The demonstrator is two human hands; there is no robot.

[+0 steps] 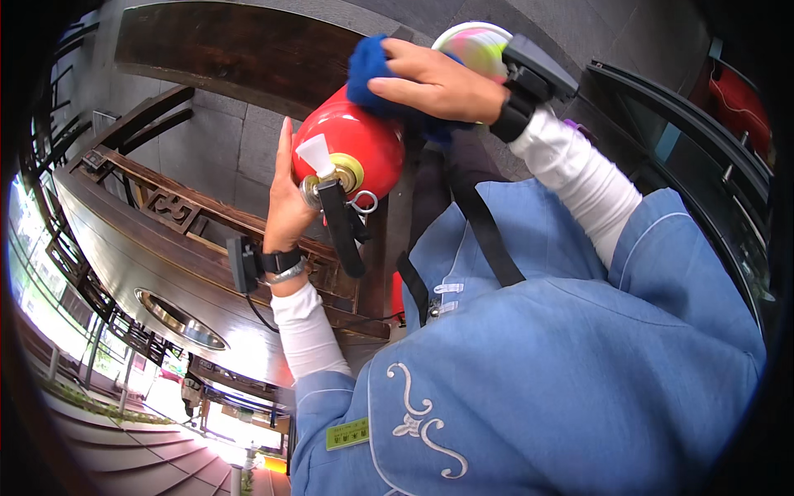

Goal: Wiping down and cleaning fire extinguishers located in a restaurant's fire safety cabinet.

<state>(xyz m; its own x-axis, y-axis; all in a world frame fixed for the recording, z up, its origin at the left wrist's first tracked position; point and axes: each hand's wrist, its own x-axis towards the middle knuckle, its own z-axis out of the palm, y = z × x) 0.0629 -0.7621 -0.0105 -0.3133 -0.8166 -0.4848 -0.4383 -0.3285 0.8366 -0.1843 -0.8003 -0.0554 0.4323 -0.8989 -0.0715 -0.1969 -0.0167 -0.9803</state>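
Note:
A red fire extinguisher [366,146] is held up in front of me, its black handle, metal pull ring and white plastic piece facing the camera. My left hand [291,192] presses against the side of the cylinder near its top, thumb and fingers partly hidden behind it. In my right hand [434,80] is a bunched blue cloth [372,71], touching the far side of the red cylinder. Beyond the right wrist, a round white-rimmed container [474,43] with blurred pink and yellow colours shows partly. The extinguisher's base is hidden.
A dark wooden bench [236,49] lies beyond the extinguisher. To the left stands a wooden table [118,248] with a round metal-rimmed inset [181,318]. A dark glass-fronted cabinet [682,136] is at the right. Another red object [397,294] shows beside my clothing.

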